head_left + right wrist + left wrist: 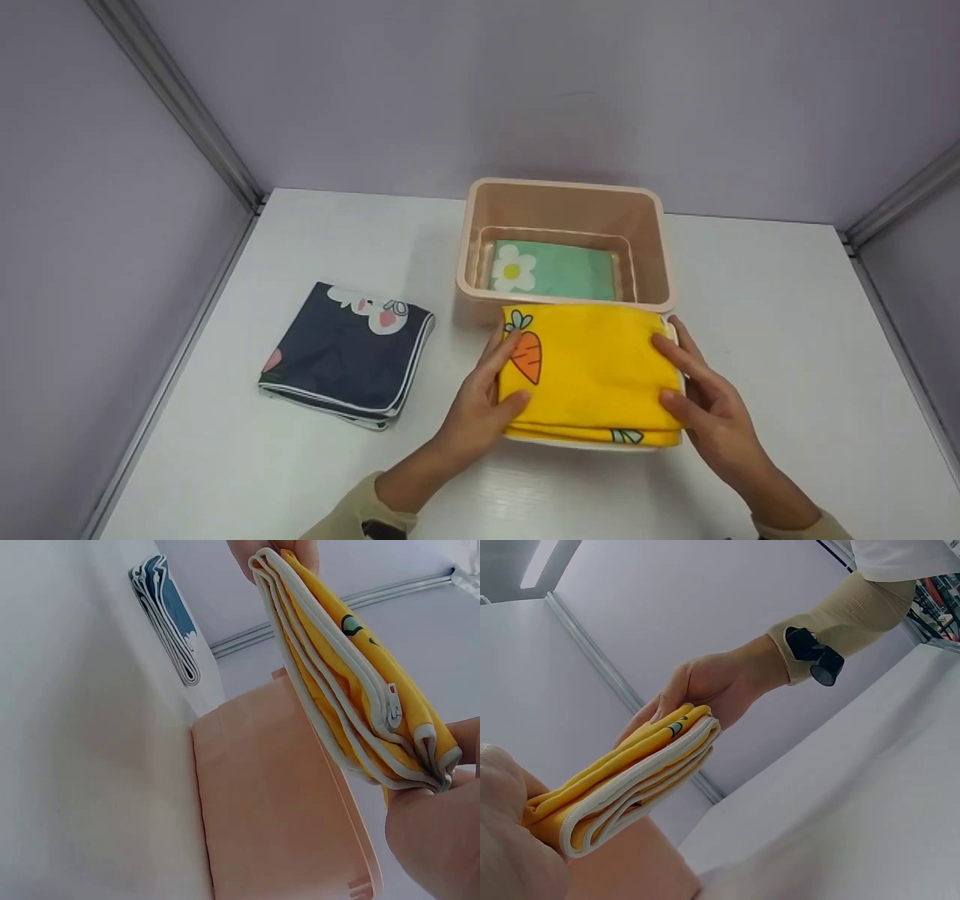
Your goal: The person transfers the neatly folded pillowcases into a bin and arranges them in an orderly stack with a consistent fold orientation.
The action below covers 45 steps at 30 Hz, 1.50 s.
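Note:
Both hands grip a folded yellow cloth (592, 367) with a carrot print and white edging, one at each side. My left hand (480, 405) has its thumb on top of the cloth's left edge, near the carrot. On the right edge, my right hand (712, 412) pinches the layers between thumb and fingers. A zipper pull (394, 705) shows among the folds in the right wrist view. The cloth is held above the table, just in front of a pink plastic bin (566, 202), overlapping its near rim in the head view. Inside the bin lies a folded green cloth (574, 271) with a white flower.
A folded navy cloth (337, 352) with white edging and a white animal print lies on the white table (765, 315), left of the bin. Pale wall panels (375, 90) rise behind and at both sides, with metal strips along their corners.

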Motion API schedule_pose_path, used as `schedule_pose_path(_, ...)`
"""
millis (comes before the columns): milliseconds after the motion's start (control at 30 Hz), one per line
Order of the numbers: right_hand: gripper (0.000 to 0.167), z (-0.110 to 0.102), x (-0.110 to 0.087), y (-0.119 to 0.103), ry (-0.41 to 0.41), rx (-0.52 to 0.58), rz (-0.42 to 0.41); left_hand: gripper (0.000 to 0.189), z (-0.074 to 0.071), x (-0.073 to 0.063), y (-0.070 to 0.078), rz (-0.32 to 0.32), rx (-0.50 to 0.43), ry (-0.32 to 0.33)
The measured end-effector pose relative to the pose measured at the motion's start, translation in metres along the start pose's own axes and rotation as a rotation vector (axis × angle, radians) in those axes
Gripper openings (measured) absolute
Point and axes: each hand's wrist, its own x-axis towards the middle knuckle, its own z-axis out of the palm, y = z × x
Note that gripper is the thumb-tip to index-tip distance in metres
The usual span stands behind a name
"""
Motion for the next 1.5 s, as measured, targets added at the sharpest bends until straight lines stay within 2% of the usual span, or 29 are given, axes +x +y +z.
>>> schedule_pose_path(400, 0.056, 0.000, 0.003, 0.000, -0.027, 0.019, -0.034, 0.075, -0.002, 0.005, 0.006, -0.033, 0.002, 0.001)
schedule_pose_path(600, 0.057, -0.001, 0.007, -0.002, -0.035, 0.034, -0.040, 0.075, -0.002, 0.008, 0.013, -0.018, -0.017, -0.011)
schedule_pose_path(900, 0.057, -0.004, 0.013, -0.005, -0.067, 0.050, -0.071, 0.073, -0.005, 0.015, 0.017, -0.013, 0.009, -0.007)
schedule_pose_path(1167, 0.057, -0.007, 0.021, -0.009, -0.092, 0.068, -0.081, 0.073, -0.008, 0.025, 0.022, 0.021, -0.013, -0.019)
schedule_pose_path(1500, 0.058, -0.009, 0.030, -0.013, -0.096, 0.077, -0.062, 0.073, -0.009, 0.033, 0.028, -0.029, 0.037, 0.004)
